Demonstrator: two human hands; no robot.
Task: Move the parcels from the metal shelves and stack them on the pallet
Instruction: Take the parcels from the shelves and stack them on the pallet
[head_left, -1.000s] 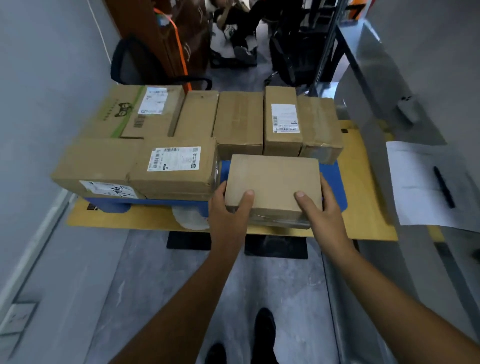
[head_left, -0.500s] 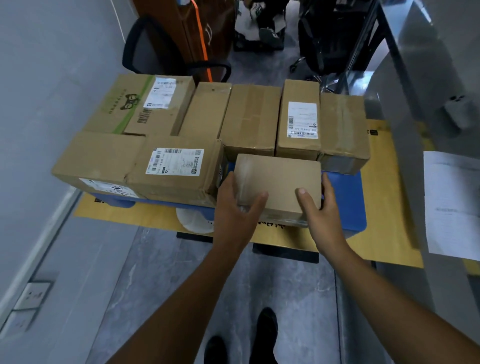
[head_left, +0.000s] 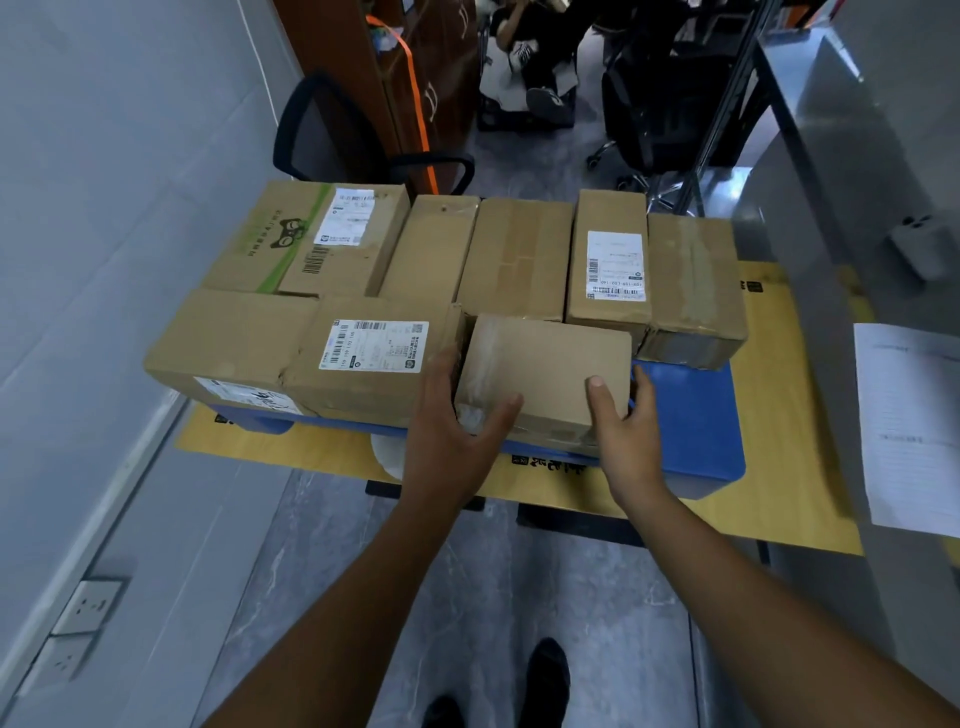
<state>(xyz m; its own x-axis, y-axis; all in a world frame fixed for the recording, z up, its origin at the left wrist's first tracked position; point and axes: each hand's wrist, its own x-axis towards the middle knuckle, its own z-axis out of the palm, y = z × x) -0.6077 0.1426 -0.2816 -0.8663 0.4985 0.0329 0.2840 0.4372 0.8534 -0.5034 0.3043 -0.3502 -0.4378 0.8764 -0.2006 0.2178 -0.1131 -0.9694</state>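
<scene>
Parcel (head_left: 545, 374), taped plain carton: prob. light, stiff, tape slick; left grip (head_left: 452, 436) & right grip (head_left: 628, 431) clasp opp. ends, thumbs on top.

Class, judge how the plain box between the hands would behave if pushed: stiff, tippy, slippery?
Probably stiff: the plain box shows square edges. Unlikely to tip: it looks low, flat-sided. The glossy tape at its left end may feel slippery.
</scene>
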